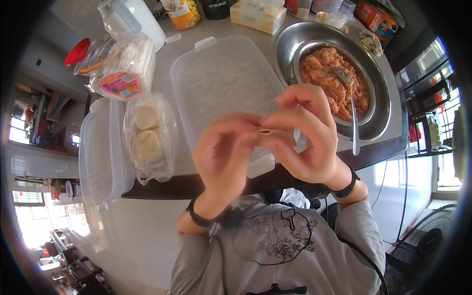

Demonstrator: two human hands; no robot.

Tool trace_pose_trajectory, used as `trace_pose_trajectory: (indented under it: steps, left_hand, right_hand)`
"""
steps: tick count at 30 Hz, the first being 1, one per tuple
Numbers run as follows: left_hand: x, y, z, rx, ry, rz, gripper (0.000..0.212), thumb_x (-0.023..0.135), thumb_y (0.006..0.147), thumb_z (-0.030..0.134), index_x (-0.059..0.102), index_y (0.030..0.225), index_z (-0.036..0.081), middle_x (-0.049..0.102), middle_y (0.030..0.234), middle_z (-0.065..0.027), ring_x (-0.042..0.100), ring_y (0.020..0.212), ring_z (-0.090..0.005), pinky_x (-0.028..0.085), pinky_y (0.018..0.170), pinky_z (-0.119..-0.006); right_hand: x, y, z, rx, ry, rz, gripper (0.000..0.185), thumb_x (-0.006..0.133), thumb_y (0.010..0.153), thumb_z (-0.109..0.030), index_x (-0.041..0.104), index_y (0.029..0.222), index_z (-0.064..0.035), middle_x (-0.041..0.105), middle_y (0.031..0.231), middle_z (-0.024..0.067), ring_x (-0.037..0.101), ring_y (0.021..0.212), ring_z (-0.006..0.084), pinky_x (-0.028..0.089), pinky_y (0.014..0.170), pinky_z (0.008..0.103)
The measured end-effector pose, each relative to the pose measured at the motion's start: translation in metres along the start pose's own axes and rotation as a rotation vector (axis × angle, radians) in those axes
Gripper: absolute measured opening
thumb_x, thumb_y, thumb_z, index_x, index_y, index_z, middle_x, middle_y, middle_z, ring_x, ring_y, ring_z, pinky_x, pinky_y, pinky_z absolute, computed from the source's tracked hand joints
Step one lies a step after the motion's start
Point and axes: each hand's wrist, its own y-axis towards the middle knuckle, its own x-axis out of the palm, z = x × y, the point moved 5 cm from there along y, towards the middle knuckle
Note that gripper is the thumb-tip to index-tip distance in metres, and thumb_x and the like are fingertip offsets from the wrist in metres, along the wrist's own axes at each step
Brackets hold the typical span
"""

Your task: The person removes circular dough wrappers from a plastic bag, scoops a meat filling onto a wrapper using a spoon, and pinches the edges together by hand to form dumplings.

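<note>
Both of my hands pinch one folded dough wrapper [277,136] in front of my chest. My left hand [225,147] has its thumb and fingertips at one end, and my right hand [309,136] grips the other side. A narrow gap shows along the upper edge of the wrapper; its inside is hidden by my fingers. Beneath my hands lies a translucent plastic tray [225,77], dusted with white powder. To the right, a steel bowl of raw minced meat [319,70] sits within a wider steel basin [381,99], with a metal spoon [353,110] resting in the meat.
A plastic bag [167,147] of round dough wrappers [146,143] lies at the left, beside a translucent lidded box [101,147] at the table edge. Behind it stands a bag of white flour [138,62]. A tissue pack [257,17] is at the back. A fan [427,236] stands lower right.
</note>
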Motion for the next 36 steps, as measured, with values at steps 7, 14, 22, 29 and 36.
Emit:
trace_pose_trajectory:
  steps: [7,14,22,29,36]
  left_hand:
    - [0.006,0.0,0.006,0.026,-0.07,0.002,0.023,0.058,0.077,0.001,0.051,0.098,-0.004,0.053,0.102,-0.0152,0.054,0.09,-0.0201,0.043,0.079,-0.029]
    - [-0.002,0.0,0.002,0.06,0.045,-0.063,0.03,0.062,0.073,-0.001,0.051,0.1,-0.004,0.05,0.105,-0.0136,0.053,0.093,-0.0218,0.044,0.08,-0.03]
    - [-0.006,-0.001,0.006,0.039,0.111,0.036,0.021,0.063,0.071,-0.003,0.055,0.091,-0.004,0.055,0.095,-0.0108,0.055,0.083,-0.0173,0.045,0.073,-0.026]
    - [-0.011,-0.002,0.003,0.156,0.204,0.04,0.012,0.064,0.071,-0.001,0.058,0.081,-0.002,0.058,0.084,-0.0094,0.054,0.074,-0.0144,0.043,0.065,-0.023]
    - [-0.009,-0.003,0.009,0.104,0.201,0.08,0.017,0.066,0.069,0.0,0.058,0.084,-0.002,0.058,0.084,-0.0102,0.055,0.075,-0.015,0.044,0.066,-0.024]
  right_hand:
    - [0.001,-0.004,0.01,0.089,0.204,0.0,0.011,0.061,0.069,-0.003,0.058,0.08,-0.0018,0.047,0.09,0.0147,0.051,0.074,0.0203,0.042,0.064,0.0266]
    - [-0.001,-0.005,0.015,0.164,0.356,0.063,0.008,0.057,0.072,0.0,0.057,0.08,0.0003,0.049,0.09,0.0135,0.049,0.079,0.017,0.04,0.07,0.0252]
    - [0.004,-0.008,0.018,0.296,0.469,0.02,0.009,0.055,0.074,0.0,0.055,0.082,0.0028,0.048,0.093,0.0138,0.048,0.083,0.0164,0.038,0.073,0.0251]
    - [0.006,-0.009,0.019,0.317,0.543,0.01,0.009,0.056,0.076,-0.002,0.054,0.083,0.0031,0.046,0.094,0.0126,0.046,0.083,0.0146,0.036,0.074,0.024]
    - [0.007,-0.009,0.019,0.326,0.551,0.015,0.008,0.056,0.077,-0.002,0.053,0.083,0.0028,0.046,0.093,0.0117,0.046,0.082,0.0145,0.036,0.074,0.0239]
